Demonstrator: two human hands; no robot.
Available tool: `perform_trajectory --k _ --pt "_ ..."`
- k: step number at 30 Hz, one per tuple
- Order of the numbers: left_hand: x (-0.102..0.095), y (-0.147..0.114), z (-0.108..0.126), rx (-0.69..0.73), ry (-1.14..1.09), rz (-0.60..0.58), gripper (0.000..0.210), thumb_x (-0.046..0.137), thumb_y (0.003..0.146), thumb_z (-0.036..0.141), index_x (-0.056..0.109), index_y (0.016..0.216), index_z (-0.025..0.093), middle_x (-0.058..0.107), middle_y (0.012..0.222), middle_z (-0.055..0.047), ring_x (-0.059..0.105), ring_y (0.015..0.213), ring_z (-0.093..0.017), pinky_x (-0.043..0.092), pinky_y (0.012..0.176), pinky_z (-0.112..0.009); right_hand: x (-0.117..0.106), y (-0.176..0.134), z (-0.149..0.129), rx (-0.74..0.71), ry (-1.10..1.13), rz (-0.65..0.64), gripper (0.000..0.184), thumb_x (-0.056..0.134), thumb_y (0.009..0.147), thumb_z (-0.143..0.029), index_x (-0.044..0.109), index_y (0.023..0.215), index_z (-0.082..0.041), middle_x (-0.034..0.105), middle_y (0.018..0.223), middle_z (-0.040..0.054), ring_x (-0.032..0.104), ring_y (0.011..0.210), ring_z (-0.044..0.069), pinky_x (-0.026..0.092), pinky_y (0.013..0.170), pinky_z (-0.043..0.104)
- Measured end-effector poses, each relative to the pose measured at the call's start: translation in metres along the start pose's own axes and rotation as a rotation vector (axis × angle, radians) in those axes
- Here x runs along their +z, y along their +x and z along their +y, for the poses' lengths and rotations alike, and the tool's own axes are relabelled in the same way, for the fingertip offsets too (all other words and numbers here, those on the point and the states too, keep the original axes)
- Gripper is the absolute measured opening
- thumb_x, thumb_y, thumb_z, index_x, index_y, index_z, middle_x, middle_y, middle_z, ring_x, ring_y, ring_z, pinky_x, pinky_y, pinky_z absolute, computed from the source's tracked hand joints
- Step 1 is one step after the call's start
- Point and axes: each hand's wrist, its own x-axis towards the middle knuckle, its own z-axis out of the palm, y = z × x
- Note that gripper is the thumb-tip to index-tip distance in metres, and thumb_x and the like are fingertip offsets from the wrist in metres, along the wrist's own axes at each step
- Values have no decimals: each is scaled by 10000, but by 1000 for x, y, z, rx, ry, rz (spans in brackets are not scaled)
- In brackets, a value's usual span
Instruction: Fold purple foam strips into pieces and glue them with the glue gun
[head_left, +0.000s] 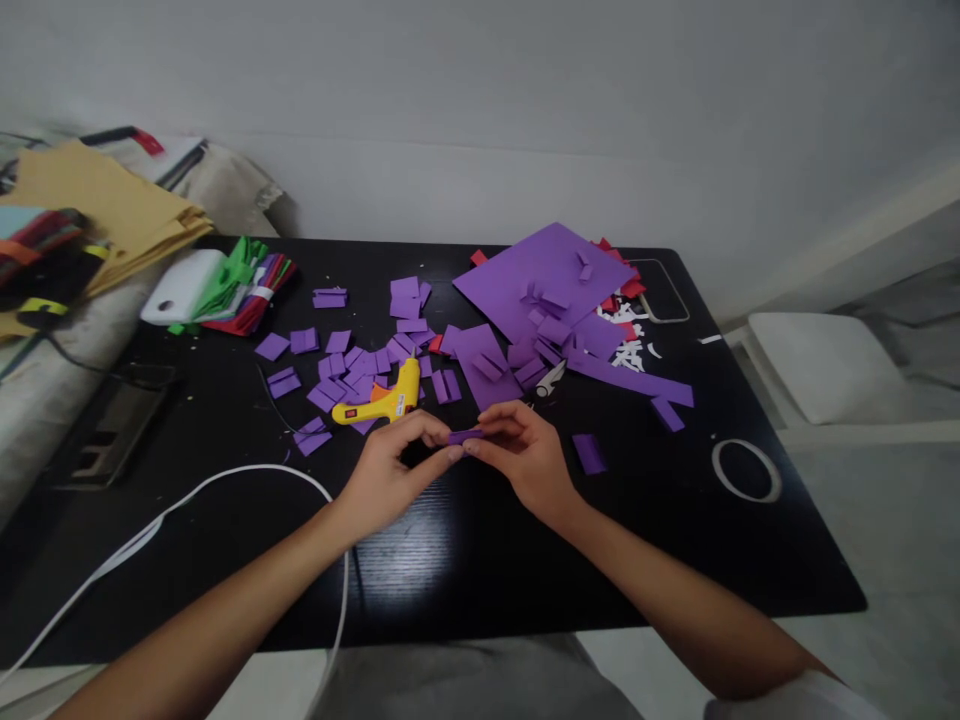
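Left hand [394, 462] and right hand [531, 458] are clamped, thumb against fingers, on opposite ends of a purple piece [465, 437] over the table [465, 590]. Left forearm [232, 605] enters from eight o'clock, right forearm [667, 590] from four. The glue gun [384, 402] lies at the piece's ten o'clock.

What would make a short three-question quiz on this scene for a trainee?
1. What do the left hand and right hand hold together?
2. True or false: the yellow glue gun lies down, in neither hand.
3. Which lies farthest right on the table: A, yellow glue gun; B, white ring; C, large purple sheet?

Key: 1. A small purple piece. 2. True. 3. B.
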Motion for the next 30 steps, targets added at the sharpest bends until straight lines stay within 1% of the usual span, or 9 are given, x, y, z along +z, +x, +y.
perform_trajectory --k 4,10,15,18,23,30 --pt "-2 1 -2 -16 -64 25 142 701 898 324 683 863 188 686 833 -34 636 792 -166 526 737 -296 -1 0 -2 5 15 -6 355 893 671 -332 662 919 -226 759 835 7 754 826 192 604 794 315" --pt "-1 3 -1 -33 -104 56 128 743 859 316 714 851 191 723 877 -48 664 827 -179 539 747 -307 -2 0 -3 1 10 7 361 891 675 -340 658 926 -226 760 814 8 754 818 201 604 791 330" --pt "2 3 -1 -105 -200 46 108 752 848 293 731 891 196 717 851 -24 661 791 -155 543 731 -282 -1 0 -2 -5 6 12 336 890 675 -313 662 904 -220 756 811 7 750 815 193 595 796 318" --pt "4 2 0 -131 -224 48 102 759 842 280 727 884 193 708 821 -11 649 764 -141 529 708 -263 0 0 -2 -17 36 -6 322 881 690 -290 665 919 -223 759 832 4 745 830 178 590 803 300" --pt "4 2 -1 -101 -216 65 91 765 836 267 726 844 185 714 827 -19 651 778 -146 523 725 -264 -1 -1 -2 -35 57 -24 339 871 709 -314 651 950 -224 769 868 14 745 851 190 596 825 332" --pt "4 2 -2 -62 -184 62 77 757 849 258 732 846 186 725 856 -31 658 807 -157 522 751 -273 -1 0 -3 -13 60 -1 372 883 699 -312 630 959 -229 765 807 0 752 806 194 592 797 336"
